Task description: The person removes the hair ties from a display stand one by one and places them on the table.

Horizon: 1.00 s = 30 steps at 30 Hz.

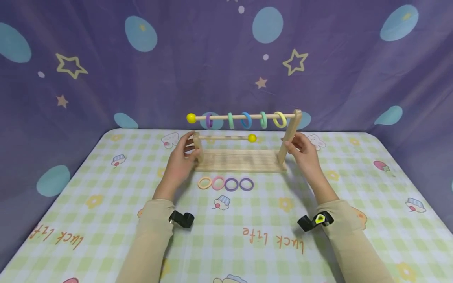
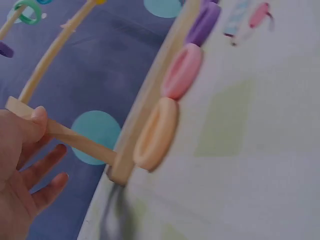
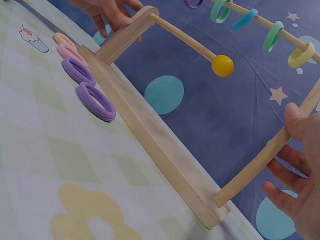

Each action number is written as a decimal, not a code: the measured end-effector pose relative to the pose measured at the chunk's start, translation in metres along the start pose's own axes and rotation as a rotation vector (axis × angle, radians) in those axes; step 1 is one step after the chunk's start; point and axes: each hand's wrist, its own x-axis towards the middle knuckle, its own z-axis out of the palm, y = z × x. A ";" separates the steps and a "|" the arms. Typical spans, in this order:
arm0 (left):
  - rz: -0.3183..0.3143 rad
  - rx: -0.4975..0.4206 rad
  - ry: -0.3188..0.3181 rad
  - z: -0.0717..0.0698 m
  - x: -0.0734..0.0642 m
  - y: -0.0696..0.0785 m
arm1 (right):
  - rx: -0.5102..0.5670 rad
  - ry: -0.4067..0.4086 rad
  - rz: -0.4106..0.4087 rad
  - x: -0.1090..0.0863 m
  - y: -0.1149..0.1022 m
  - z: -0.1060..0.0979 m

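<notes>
A wooden rack stands on the table, with a short post at left and a tall post at right. My left hand holds the short post near its top, thumb on one side. The tall post is held by my right hand between thumb and fingers. Along the upper rod hang several rings: a purple ring, a blue ring, a yellow ring and green ones. The lower rod carries no rings and ends in a yellow ball.
In front of the base lie an orange ring, a pink ring and two purple rings in a row. A checkered cloth covers the table. Behind it hangs a purple curtain with stars. Black wrist cameras sit at both sleeves.
</notes>
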 end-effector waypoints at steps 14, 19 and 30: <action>0.171 -0.107 0.331 0.005 -0.002 0.022 | -0.016 -0.006 0.029 0.002 0.003 0.001; 0.242 -0.115 0.414 0.007 -0.016 0.056 | -0.017 -0.013 0.044 0.001 0.003 0.001; 0.253 -0.250 0.379 0.009 -0.021 0.080 | -0.037 -0.020 0.064 0.001 0.001 -0.001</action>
